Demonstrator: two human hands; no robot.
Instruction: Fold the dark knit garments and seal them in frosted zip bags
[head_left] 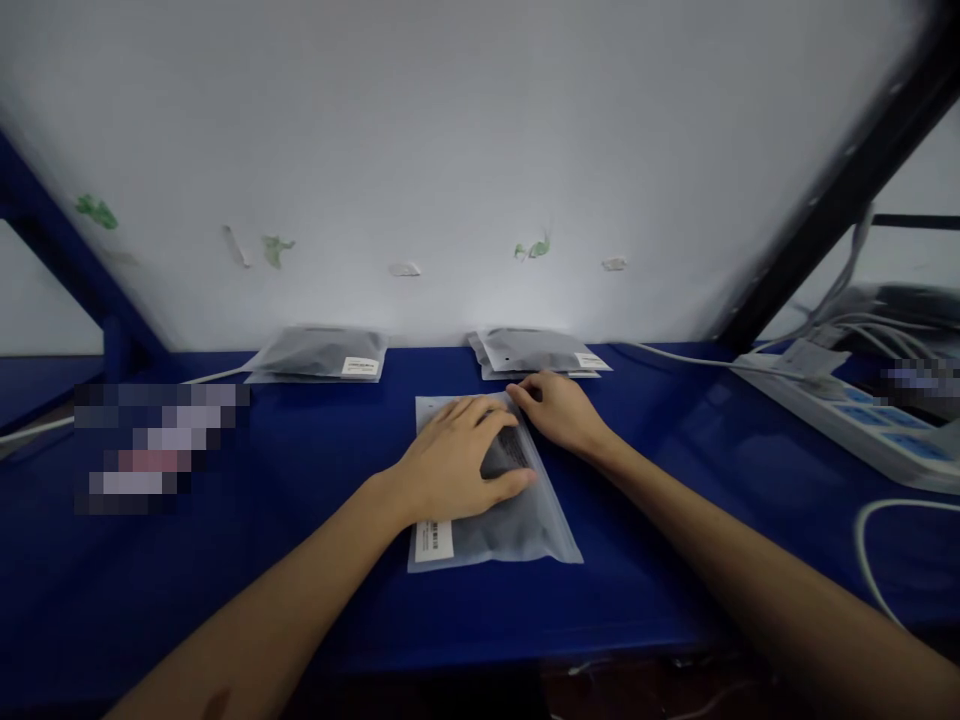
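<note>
A frosted plastic bag (517, 535) lies flat on the blue table, with something dark inside and a white label at its lower left. My left hand (457, 465) rests palm down on the bag, fingers stretched and thumb apart. At the bag's far right corner, my right hand (559, 412) is closed, its fingertips pinched at the edge. That corner is partly hidden by the fingers. Behind my right hand sit more frosted bags (529, 350), stacked and labelled.
Against the white wall (450, 150) lies another labelled frosted bag pile (319, 355) on the blue table (300, 580). A white power strip (847, 425) with cables stands at right. A white cable (862, 540) loops near the right front edge. A blurred-out patch covers something at left.
</note>
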